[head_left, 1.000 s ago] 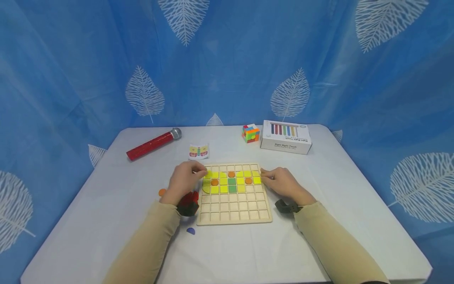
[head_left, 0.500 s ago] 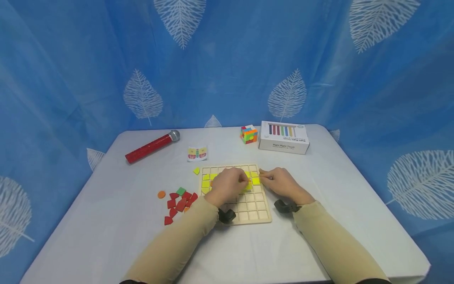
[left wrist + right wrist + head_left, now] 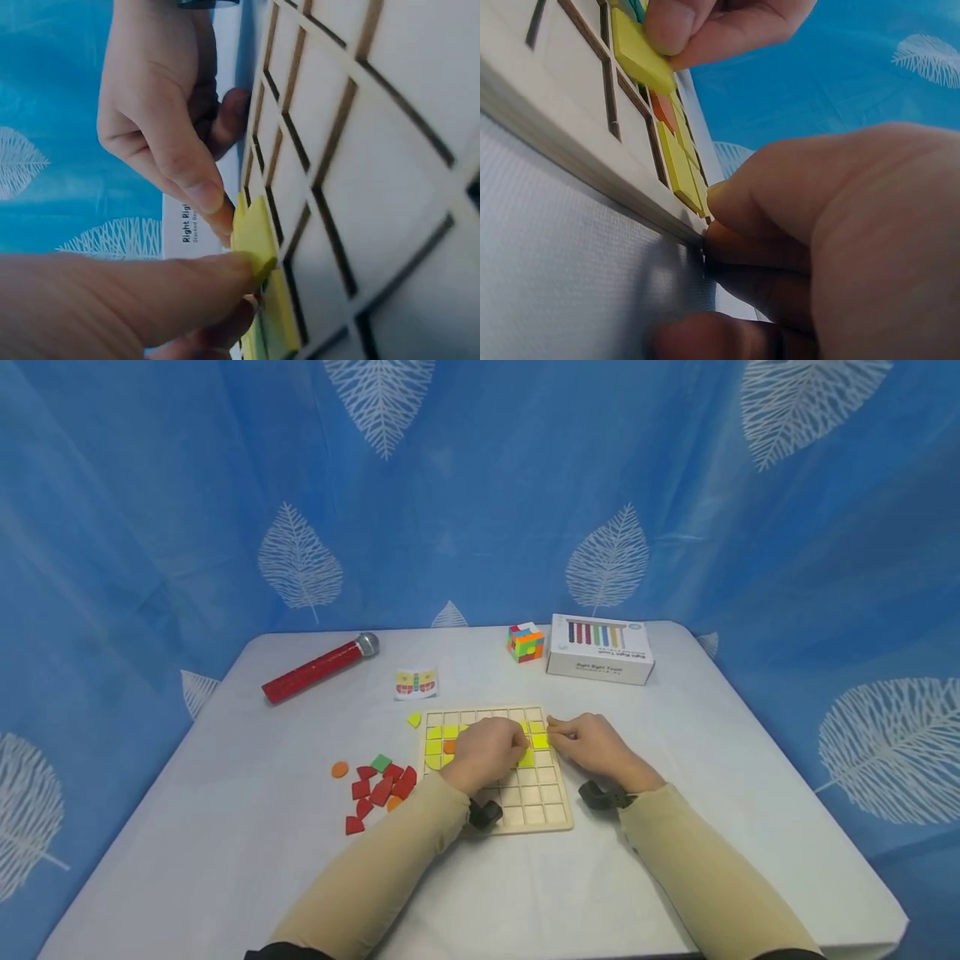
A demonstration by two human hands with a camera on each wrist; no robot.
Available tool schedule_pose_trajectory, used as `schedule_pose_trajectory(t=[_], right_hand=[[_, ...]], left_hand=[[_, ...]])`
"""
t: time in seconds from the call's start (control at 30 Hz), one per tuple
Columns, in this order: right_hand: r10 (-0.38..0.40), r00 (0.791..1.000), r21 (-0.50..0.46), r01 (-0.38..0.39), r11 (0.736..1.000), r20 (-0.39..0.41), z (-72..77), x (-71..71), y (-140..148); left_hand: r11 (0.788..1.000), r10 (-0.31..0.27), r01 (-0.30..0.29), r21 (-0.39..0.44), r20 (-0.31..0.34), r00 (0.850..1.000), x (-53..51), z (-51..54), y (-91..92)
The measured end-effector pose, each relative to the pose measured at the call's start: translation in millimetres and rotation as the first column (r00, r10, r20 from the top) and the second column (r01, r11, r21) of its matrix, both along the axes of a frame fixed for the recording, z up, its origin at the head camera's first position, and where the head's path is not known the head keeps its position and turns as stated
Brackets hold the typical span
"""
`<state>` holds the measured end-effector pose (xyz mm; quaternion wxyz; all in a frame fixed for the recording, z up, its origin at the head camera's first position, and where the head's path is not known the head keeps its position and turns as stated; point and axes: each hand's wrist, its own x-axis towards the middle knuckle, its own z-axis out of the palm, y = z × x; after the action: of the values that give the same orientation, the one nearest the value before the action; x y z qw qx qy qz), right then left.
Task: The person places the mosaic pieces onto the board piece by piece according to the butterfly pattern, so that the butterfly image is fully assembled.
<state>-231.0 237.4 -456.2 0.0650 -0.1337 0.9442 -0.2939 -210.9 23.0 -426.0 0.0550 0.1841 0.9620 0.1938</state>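
Note:
A square wooden grid board (image 3: 534, 795) lies on the table, its upper rows partly filled with yellow, orange and green tiles. My left hand (image 3: 489, 750) is over the middle of those rows and pinches a yellow tile (image 3: 641, 56) between thumb and finger. In the left wrist view that yellow tile (image 3: 259, 234) is tilted just above the grid. At the board's right edge, my right hand (image 3: 596, 747) grips the rim between thumb and fingers, beside a yellow square tile (image 3: 540, 741). The left hand hides the tiles in the board's centre.
Left of the board lie several red tiles (image 3: 381, 791), a green tile (image 3: 381, 763), an orange disc (image 3: 340, 769) and a yellow tile (image 3: 414, 719). Behind are a pattern card (image 3: 416, 684), a red microphone (image 3: 318, 670), a puzzle cube (image 3: 526, 643) and a white box (image 3: 600, 652).
From the board's left edge, my left hand has moved right to its middle, uncovering the loose tiles and leaving it nearly still since half a second ago. The right hand stays at the rim.

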Motion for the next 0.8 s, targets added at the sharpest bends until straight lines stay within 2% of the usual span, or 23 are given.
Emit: schedule_pose_trajectory(t=[0.2, 0.27, 0.37, 0.47, 0.53, 0.67, 0.73, 0.8], right_hand=[[0.006, 1.000, -0.005, -0.006, 1.000, -0.008, -2.1, -1.6, -1], [0.003, 1.000, -0.006, -0.003, 1.000, 0.005, -2.0, -1.5, -1], [-0.006, 1.000, -0.001, 0.006, 1.000, 0.028, -1.2, -1.4, -2], [-0.022, 0.999, 0.007, 0.022, 1.000, 0.046, 0.9, -1.1, -3], [-0.033, 0.998, 0.008, 0.033, 0.999, 0.052, 2.2, -1.0, -3], [-0.031, 0.998, 0.005, 0.031, 1.000, 0.046, 2.7, -1.1, -3], [-0.027, 0.998, 0.004, 0.027, 1.000, 0.048, 2.2, -0.7, -2], [-0.018, 0.999, 0.001, 0.018, 1.000, 0.048, 1.5, -0.4, -3]], left_hand=[[0.999, -0.026, 0.027, 0.030, -0.032, 0.999, -0.5, -5.9, -6.9], [0.999, -0.008, 0.010, 0.048, -0.049, 0.999, 1.1, -5.9, -13.4], [0.996, 0.051, -0.046, 0.078, -0.060, 0.997, 2.5, -2.5, -32.0], [0.982, 0.155, -0.149, 0.113, -0.047, 0.987, -1.5, 1.5, -61.3], [0.957, 0.254, -0.247, 0.153, -0.028, 0.967, -7.0, 1.9, -84.0], [0.870, 0.431, -0.421, 0.256, 0.019, 0.902, -19.4, -6.7, -126.5], [0.835, 0.473, -0.466, 0.293, 0.050, 0.879, -24.0, -14.0, -140.9], [0.818, 0.484, -0.482, 0.314, 0.078, 0.872, -27.0, -21.6, -150.4]])
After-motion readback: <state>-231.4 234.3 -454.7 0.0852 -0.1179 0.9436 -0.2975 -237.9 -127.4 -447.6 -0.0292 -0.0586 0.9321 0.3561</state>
